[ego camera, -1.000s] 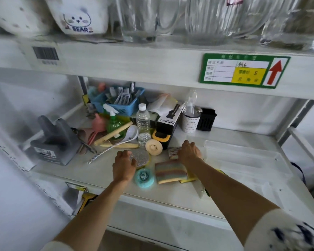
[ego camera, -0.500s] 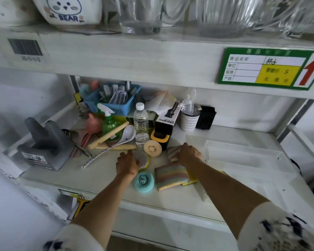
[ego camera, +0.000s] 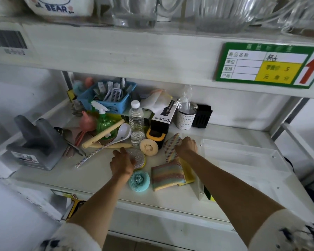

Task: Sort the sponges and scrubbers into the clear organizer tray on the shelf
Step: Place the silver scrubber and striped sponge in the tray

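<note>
Right hand [ego camera: 186, 146] fingers clamp the striped sponge [ego camera: 172, 146], tilted up for the clear organizer tray [ego camera: 243, 156] beside; left hand [ego camera: 121, 163] fingers, apart, cover the silver scrubber [ego camera: 139, 157].

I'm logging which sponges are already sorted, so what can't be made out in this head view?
- Clear organizer tray: see-through walls and glare blur its dividers and contents.
- Silver scrubber: left hand covers part; grip unclear.
- Striped sponge cloth: right hand hides its right edge.
- Yellow sponge: mostly under the rainbow sponge.
- Dark item at the tray's front corner: too hidden to identify.
</note>
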Motion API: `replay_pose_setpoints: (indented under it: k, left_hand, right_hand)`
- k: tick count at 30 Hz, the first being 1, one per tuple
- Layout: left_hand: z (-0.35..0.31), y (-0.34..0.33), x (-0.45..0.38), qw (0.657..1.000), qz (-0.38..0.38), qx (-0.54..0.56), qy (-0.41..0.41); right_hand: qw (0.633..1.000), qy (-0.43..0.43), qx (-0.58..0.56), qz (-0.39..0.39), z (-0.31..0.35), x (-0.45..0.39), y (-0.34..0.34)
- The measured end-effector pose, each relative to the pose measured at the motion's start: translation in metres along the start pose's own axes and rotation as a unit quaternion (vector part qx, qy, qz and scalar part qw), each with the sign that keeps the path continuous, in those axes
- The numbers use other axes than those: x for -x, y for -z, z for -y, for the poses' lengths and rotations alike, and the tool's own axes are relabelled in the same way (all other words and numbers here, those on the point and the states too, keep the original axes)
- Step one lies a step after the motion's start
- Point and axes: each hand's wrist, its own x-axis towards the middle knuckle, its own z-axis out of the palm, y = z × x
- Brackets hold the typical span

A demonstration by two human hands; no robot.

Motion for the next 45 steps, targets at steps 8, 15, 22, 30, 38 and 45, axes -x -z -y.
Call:
replay_pose_setpoints:
  k: [8,15,22,30,38,45]
  left_hand:
    - [-0.006,0.009,0.006,0.989,-0.065,0.129,-0.022]
    - [-0.003,0.025,0.01,0.98,-0.107,0.153,-0.062]
    - [-0.005,0.034,0.027,0.965,-0.114,0.222,-0.081]
    - [-0.01,0.027,0.044,0.957,-0.102,0.265,-0.06]
    - [-0.015,0.019,0.049,0.959,-0.099,0.259,-0.054]
    - [-0.032,0.024,0.049,0.94,-0.163,0.288,-0.08]
  right_hand:
    - [0.993,0.084,-0.066,0.043,-0.004,0.008,0.028]
    - [0.953,0.212,0.025,0.214,-0.011,0.007,0.023]
    - [0.923,0.206,0.238,0.222,-0.015,0.006,0.01]
    - [0.878,0.253,0.333,0.232,-0.023,0.01,0.004]
    - [0.9,0.231,0.296,0.224,-0.019,0.01,0.009]
    - [0.946,0.168,0.126,0.246,-0.012,0.008,0.044]
